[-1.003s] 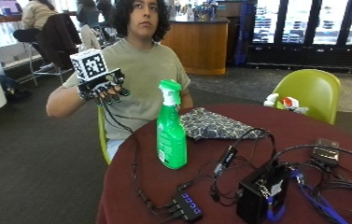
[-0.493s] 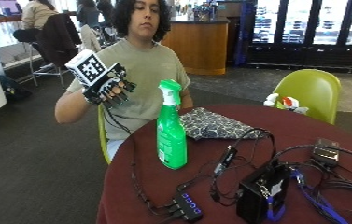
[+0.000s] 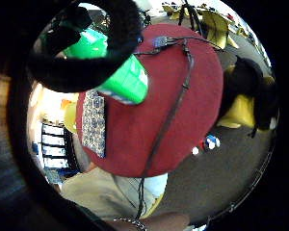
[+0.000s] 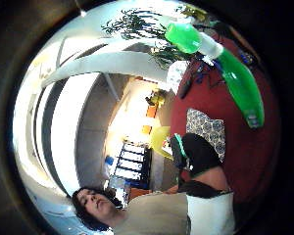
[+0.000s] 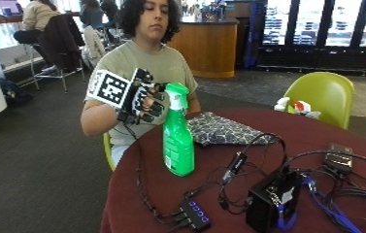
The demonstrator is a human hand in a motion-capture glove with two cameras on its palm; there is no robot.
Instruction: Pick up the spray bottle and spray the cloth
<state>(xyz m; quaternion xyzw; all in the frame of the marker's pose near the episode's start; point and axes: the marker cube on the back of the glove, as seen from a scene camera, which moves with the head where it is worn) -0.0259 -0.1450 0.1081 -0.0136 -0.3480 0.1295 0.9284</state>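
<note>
We hold right hand [image 5: 142, 99] up, grip apart, fingers spread, nothing in it. Spray bottle [image 5: 178, 131] stands upright on counter [image 5: 363, 145], just beside grip. Cloth [image 5: 224, 130] lies past bottle.

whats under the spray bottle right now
The spray bottle stands upright on the bare red table, beside the patterned cloth, not on it. The spot beneath its base is covered.

From my right hand [image 5: 142, 98] I see open air up to the spray bottle [image 5: 178, 133] just beside it; beyond the bottle, the cloth [image 5: 224, 130] lies flat, while cables [image 5: 247, 170] clutter the surface [image 5: 170, 194] farther off.
</note>
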